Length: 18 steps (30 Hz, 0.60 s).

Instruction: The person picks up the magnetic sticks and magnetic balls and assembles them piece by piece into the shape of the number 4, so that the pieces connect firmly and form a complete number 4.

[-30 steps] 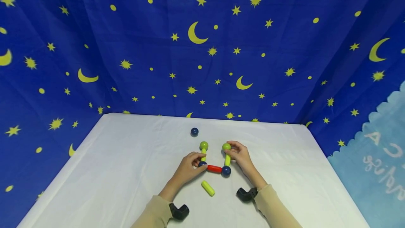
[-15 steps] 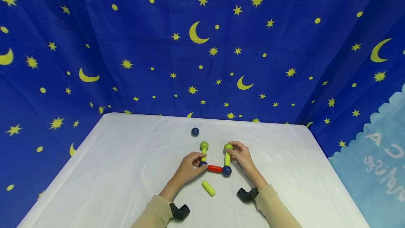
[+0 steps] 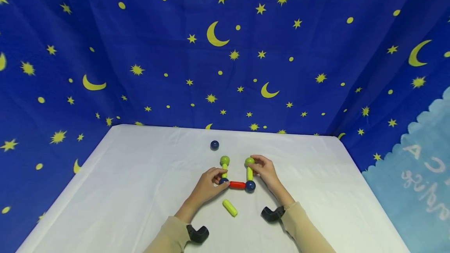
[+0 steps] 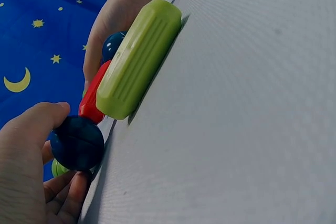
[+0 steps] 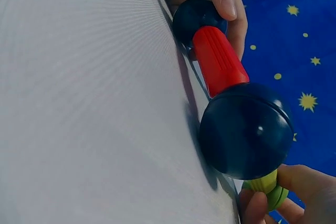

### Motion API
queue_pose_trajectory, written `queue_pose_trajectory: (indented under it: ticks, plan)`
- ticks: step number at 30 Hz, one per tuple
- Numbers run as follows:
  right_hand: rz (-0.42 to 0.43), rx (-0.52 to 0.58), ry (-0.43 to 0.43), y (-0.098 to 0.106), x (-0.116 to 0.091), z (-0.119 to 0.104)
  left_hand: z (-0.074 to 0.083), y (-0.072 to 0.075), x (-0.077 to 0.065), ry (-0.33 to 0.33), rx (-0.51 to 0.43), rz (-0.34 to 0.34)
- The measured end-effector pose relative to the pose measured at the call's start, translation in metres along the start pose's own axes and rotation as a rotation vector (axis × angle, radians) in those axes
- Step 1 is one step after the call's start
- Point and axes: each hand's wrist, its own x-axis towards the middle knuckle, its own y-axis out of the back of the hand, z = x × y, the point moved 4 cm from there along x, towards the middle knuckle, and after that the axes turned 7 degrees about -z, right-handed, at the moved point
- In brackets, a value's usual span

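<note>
Our left hand [image 3: 206, 186] pinches a glossy dark-blue ball [image 4: 77, 145] between thumb and curled fingers, touching a ridged red rod [image 3: 237, 185] on the white-covered worktop [image 3: 154, 167]; our right hand [image 3: 266, 170] grasps a glossy lime-green ball [image 3: 249, 161] where it meets its yellow-green rod [image 3: 250, 174].

Left hand [image 3: 205, 186] and right hand [image 3: 267, 172] are bare; the long sleeves [image 3: 170, 235] are plain beige, and at each cuff [image 3: 292, 211] sits a chunky black mount [image 3: 197, 236], bent like an elbow pipe.
</note>
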Motion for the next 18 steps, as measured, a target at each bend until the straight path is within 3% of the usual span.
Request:
queue_pose_trajectory:
  ticks: [11, 18]
  plan:
    - [-0.010, -0.047, 0.005, -0.0006, 0.0003, -0.0025, -0.0001, 0.0020, -0.0009, -0.003, -0.011, 0.018]
    - [0.025, 0.023, -0.016, 0.0027, -0.0046, -0.0040, 0.0000, 0.0014, 0.0001, 0.006, -0.015, 0.001]
